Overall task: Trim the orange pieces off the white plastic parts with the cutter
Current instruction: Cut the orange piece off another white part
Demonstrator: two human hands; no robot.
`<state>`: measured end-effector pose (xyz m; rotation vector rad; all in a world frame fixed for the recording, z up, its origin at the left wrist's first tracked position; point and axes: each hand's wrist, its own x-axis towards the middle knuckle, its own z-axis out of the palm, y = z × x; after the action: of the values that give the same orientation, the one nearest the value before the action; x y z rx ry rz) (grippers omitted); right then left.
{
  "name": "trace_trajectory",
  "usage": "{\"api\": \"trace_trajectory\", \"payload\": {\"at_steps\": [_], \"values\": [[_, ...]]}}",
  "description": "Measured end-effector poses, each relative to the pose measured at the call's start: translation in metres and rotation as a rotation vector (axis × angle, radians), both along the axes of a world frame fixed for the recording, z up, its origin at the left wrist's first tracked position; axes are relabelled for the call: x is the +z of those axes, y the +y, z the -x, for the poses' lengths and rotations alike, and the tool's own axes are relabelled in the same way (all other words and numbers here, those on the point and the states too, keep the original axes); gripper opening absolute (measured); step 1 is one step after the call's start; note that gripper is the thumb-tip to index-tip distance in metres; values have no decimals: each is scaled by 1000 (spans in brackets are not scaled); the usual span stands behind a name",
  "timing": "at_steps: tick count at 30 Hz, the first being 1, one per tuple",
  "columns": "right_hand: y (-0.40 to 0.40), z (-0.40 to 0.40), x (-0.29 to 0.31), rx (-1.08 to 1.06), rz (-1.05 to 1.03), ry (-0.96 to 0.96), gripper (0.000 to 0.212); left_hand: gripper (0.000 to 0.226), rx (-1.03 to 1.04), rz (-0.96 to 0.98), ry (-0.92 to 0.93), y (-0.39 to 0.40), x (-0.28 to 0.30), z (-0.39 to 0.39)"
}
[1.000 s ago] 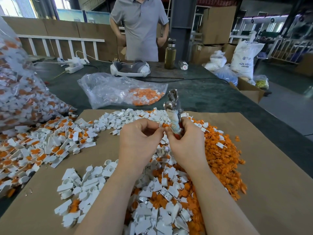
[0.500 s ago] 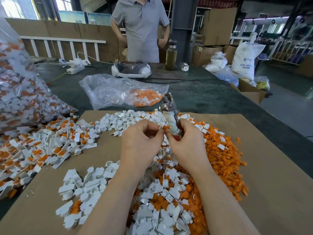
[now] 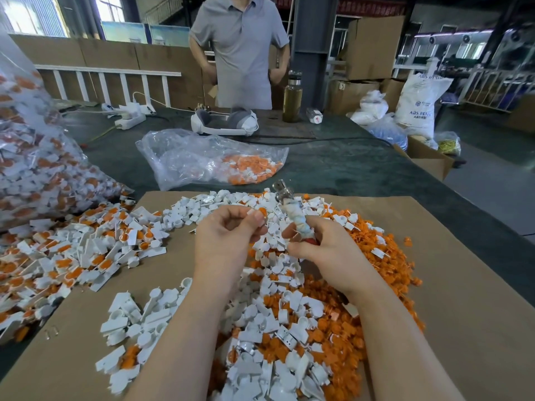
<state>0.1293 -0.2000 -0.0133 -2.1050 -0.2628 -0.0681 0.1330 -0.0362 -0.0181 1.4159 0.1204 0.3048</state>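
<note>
Small white part with orange piece (image 3: pixel 258 213) sat pinched at the left hand's (image 3: pixel 228 238) fingertips, above the cardboard sheet (image 3: pixel 451 285), just left of the cutter (image 3: pixel 292 214). Right hand (image 3: pixel 321 247) gripped the cutter's wrapped handles, head up; jaws clear of the part, whether parted could not be told. Judged between cuts: next, the orange joint must meet the jaws. Clear bag (image 3: pixel 208 160), far centre, held orange and white pieces. Large bag (image 3: pixel 31 157), left, was full of untrimmed parts.
</note>
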Motion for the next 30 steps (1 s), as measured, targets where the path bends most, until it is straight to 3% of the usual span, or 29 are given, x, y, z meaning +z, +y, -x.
{"api": "trace_trajectory", "payload": {"at_steps": [9,15,19,27,30], "values": [[-3,2,0,170,111,136,16,4,-15,41,-75,4,-3,-2],[1,3,-1,183,105,125,11,5,-30,40,-78,6,-3,-2],[5,3,-2,189,94,101,22,4,-37,62,-86,7,-1,0],[10,2,-1,162,169,59,23,2,-37,89,-80,8,1,1],[10,0,-5,144,187,48,16,2,-68,106,-42,10,0,-1]]}}
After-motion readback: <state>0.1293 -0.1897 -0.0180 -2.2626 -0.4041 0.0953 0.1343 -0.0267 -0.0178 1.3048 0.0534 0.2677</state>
